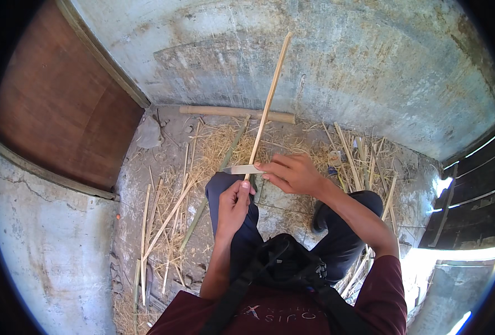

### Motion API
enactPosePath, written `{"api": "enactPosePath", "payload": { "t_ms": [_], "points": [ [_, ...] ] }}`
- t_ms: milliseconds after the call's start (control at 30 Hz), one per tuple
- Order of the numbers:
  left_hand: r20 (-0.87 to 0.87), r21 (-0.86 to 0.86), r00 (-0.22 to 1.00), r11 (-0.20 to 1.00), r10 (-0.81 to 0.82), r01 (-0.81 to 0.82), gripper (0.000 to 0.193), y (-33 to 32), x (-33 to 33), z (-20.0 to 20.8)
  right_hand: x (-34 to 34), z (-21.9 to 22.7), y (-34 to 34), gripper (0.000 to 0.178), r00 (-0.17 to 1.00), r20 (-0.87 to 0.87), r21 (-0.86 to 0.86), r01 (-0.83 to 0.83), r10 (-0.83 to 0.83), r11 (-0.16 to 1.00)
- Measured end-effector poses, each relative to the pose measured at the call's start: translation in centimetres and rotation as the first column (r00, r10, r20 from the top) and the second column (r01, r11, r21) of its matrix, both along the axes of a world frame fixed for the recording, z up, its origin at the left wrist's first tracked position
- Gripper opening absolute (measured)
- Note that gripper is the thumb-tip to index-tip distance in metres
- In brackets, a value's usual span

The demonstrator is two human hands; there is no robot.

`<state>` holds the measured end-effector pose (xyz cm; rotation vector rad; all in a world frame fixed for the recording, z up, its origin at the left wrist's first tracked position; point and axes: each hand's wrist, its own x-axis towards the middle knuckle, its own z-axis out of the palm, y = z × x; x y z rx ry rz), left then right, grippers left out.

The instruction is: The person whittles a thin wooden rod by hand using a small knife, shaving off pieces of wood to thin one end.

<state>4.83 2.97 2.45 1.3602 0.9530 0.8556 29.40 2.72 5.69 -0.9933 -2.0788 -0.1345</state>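
A long pale bamboo strip [268, 103] rises away from me, its far end in front of the wall. My left hand [234, 204] is closed around its near end, above my left knee. My right hand [293, 174] grips a knife [240, 170], whose flat grey blade points left and lies across the strip just beyond my left fingers. The knife's handle is hidden in my right fingers.
Pale shavings [219, 146] and several bamboo strips [172, 215] litter the floor on the left. More strips [359, 162] lie in a pile at the right. A thick bamboo pole [202, 110] rests along the foot of the stained wall [342, 72]. A brown door panel [68, 100] stands at the left.
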Motion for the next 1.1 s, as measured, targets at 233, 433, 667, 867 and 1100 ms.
{"api": "enactPosePath", "payload": {
  "t_ms": [233, 433, 667, 867, 1100],
  "points": [
    [-0.001, -0.014, 1.000, 1.000, -0.001, 0.001, 0.045, 0.2, -0.1, -0.4, -0.9, -1.0, -0.4, 0.035, 1.000, 0.010, -0.036, -0.022, 0.022, 0.999],
    [0.021, -0.031, 1.000, 0.999, -0.009, 0.010, 0.047, 0.2, 0.0, -0.4, -1.4, -2.8, -0.5, 0.030, 1.000, 0.008, -0.016, -0.017, 0.017, 1.000],
    [0.086, -0.055, 0.993, 0.995, -0.080, 0.085, 0.048, 0.5, -0.9, -0.6, -2.2, -3.2, -0.7, 0.032, 0.996, -0.045, -0.044, -0.076, 0.074, 0.996],
    [0.081, -0.023, 0.994, 0.997, -0.070, 0.072, 0.049, 0.3, -0.8, -0.6, -2.6, -3.5, -0.6, 0.033, 0.992, -0.080, -0.073, -0.105, 0.100, 0.992],
    [-0.040, 0.130, 0.998, 0.991, 0.040, -0.034, 0.051, -0.1, -0.2, -1.4, -2.6, -3.6, -0.6, 0.031, 0.993, -0.071, -0.049, -0.095, 0.091, 0.994]
  ]
}}
